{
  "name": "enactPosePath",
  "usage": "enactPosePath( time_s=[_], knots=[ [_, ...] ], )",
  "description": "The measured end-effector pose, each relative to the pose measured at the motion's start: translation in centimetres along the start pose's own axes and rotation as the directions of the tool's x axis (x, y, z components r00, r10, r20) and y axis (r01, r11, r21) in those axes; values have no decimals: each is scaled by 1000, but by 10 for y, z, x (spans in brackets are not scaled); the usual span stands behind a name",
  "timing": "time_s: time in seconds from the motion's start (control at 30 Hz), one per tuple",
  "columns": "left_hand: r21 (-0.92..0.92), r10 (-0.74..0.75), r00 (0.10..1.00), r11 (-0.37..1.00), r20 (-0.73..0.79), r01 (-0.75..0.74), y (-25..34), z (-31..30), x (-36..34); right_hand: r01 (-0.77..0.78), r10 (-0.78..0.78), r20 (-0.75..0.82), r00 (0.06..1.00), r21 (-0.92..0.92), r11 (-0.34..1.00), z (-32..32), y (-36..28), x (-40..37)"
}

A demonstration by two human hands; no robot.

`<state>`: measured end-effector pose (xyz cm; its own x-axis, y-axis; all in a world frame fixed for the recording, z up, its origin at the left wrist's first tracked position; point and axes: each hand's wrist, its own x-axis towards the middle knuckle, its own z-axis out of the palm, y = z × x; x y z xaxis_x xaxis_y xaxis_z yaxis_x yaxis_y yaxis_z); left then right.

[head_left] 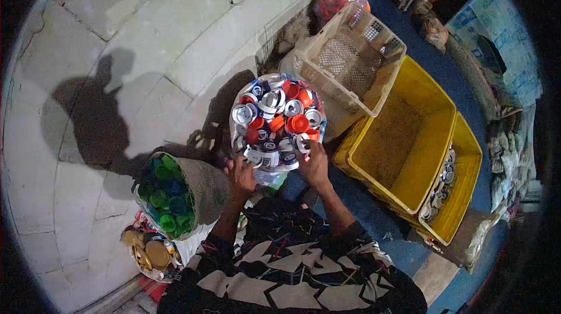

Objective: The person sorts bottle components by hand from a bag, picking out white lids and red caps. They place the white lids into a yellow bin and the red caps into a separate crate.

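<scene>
A round, full bag of white, red and blue caps (272,103) stands in front of me, its rim at the near side between my hands. My left hand (240,176) is at the bag's near left edge, fingers bent over the rim beside a white cap. At the near right edge, my right hand (314,162) has its thumb and fingers closed around a white cap (301,143). What my left fingers hold, if anything, is too small to tell.
A sack of green caps (169,200) stands left, above a bag of mixed lids (155,254). To the right are a pale perforated crate (388,51), a large yellow crate (439,95) and a smaller yellow crate (471,156) holding caps. A block wall (140,28) rises behind.
</scene>
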<state>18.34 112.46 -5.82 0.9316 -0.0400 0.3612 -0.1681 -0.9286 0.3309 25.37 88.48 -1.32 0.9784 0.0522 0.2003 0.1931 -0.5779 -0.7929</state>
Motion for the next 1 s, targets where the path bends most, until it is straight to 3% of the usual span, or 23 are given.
enactPosePath(
  time_s=[0.03, 0.13, 0.23, 0.33, 0.43, 0.53, 0.63, 0.67, 0.73, 0.83, 0.93, 1.0],
  knots=[
    [-35, 63, 996, 997, -68, -66, -5, 3, -1, 48, -54, -51, 997, -115, 992, 5, 13, 2],
    [-255, 1, 994, 967, 108, 26, -10, -2, 6, 28, -17, 46, 999, -235, 972, 11, 30, 9],
    [-325, -8, 998, 945, 55, 25, -5, -9, 17, -133, 168, 95, 981, -296, 946, 24, 37, 12],
    [-314, -105, 982, 938, 154, 150, 2, -21, 31, -160, 198, 116, 973, -271, 949, 38, 55, 14],
    [-407, -81, 991, 906, 104, 116, -1, -21, 39, -168, 191, 163, 968, -148, 975, 34, 54, 23],
    [-431, -131, 991, 893, 33, 132, -3, -17, 43, -219, 212, 98, 972, 61, 974, 15, 25, 43],
    [-482, -268, 962, 850, -47, 213, 16, -29, 61, -227, 224, 42, 974, 166, 960, -7, 5, 60],
    [-457, -267, 963, 861, -37, 221, 10, -25, 60, -136, 143, -81, 986, 88, 987, -5, 9, 61],
    [-407, -266, 964, 883, -21, 235, -2, -15, 61, -47, 48, -33, 998, 32, 998, -11, 16, 61],
    [-322, -54, 998, 946, -33, 40, -7, -15, 69, 78, -79, -26, 997, -33, 996, -15, 22, 50],
    [-228, 60, 988, 973, 141, -26, -9, -22, 86, 171, -171, 14, 985, -91, 981, -18, 19, 38],
    [-194, 90, 988, 979, 127, -64, -11, -10, 94, 172, -169, 41, 985, -100, 980, -19, 17, 30]
  ],
)
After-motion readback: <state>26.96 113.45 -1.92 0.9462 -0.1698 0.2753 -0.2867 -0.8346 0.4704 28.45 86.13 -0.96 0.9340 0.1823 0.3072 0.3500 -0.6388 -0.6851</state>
